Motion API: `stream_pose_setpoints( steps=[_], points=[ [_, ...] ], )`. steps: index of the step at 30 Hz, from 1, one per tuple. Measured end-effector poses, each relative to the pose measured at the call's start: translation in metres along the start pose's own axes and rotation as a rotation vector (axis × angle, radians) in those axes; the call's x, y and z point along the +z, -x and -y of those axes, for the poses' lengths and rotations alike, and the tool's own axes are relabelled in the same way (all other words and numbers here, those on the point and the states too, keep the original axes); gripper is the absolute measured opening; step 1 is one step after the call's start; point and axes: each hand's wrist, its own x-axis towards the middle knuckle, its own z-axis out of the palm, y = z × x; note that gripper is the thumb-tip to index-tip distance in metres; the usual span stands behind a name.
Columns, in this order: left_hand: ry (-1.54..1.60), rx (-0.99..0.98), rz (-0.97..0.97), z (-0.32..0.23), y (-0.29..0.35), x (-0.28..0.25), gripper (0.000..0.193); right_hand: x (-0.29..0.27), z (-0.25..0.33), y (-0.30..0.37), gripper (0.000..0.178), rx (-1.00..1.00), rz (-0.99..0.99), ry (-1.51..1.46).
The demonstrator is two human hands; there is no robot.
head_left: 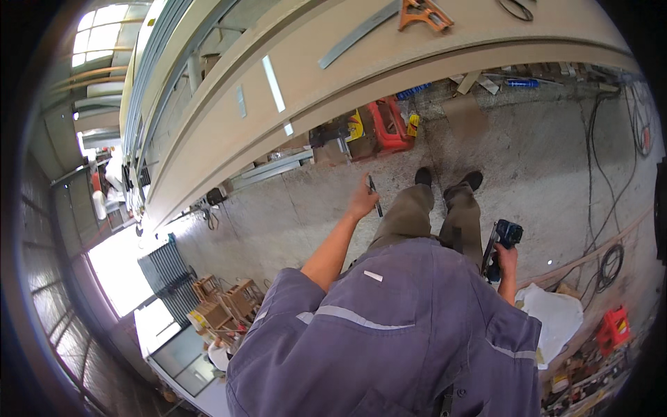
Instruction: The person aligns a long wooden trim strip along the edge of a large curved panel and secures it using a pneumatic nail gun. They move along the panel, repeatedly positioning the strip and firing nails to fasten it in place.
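My left hand [363, 200] is closed around a dark, slim pen-like marker [376, 197], held out over the floor beside the long tan board [229, 132]. Low at my right side, my right hand [508, 260] grips a black handheld power tool [508, 233]; its exact kind is hard to make out. On the board lie a steel ruler blade [359, 35] and an orange triangular tool [424, 14] at its end. Pale strips [274, 83] show farther left on the board. Both hands are apart from the board.
Under the board sit a red plastic case [390, 125], a blue tube [522, 83] and scrap pieces. Black cables [611, 267] run along the floor at right, near a white sack [549, 321] and a red box [614, 331]. Wooden crates [222, 306] stand at lower left.
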Motion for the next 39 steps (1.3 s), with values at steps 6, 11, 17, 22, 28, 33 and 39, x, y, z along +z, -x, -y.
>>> stream_pose_setpoints(
  steps=[6,11,17,22,28,33,39],
  points=[
    [0.384,-0.218,-0.174,0.092,-0.014,0.002,0.047,0.007,0.045,0.003,0.022,-0.157,0.014,0.282],
    [0.513,-0.265,-0.286,0.100,-0.042,-0.007,0.026,0.008,0.064,0.019,0.022,-0.147,0.040,0.359],
    [-0.016,-0.164,-0.422,0.134,-0.138,-0.047,0.040,0.016,0.063,0.062,0.023,-0.018,-0.027,0.261],
    [-0.028,-0.269,-0.402,0.143,-0.208,-0.061,0.042,0.037,0.070,0.089,0.020,0.022,-0.059,0.236],
    [-0.271,-0.115,-0.500,0.127,-0.222,-0.045,0.046,0.049,0.080,0.093,0.025,0.044,-0.055,0.312],
    [-0.535,-0.176,-0.624,0.141,-0.229,-0.038,0.046,0.060,0.098,0.093,0.029,0.002,-0.059,0.223],
    [-0.380,-0.045,-0.537,0.162,-0.211,-0.044,0.046,0.058,0.112,0.085,0.028,-0.052,-0.101,0.498]
  ],
)
